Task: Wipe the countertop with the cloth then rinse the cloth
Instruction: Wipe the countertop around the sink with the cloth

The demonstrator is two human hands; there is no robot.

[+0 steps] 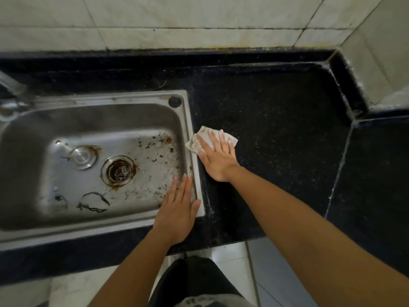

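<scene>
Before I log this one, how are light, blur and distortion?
Head view: dim, uneven light; the tap and the left wall of the sink are blurred; wide-angle distortion bends the countertop edges; the left hand, right hand and cloth read clearly.

One table, dark and speckled. One steel sink, set into the table on the left. In its basin there is one drain and one round metal stopper, which lies just left of the drain. One black round cap sits on the sink's far right corner. One tap is partly seen at the far left edge. One cloth lies on the table just right of the sink. Two hands: the left hand at the sink's near right corner, the right hand flat on the cloth.
</scene>
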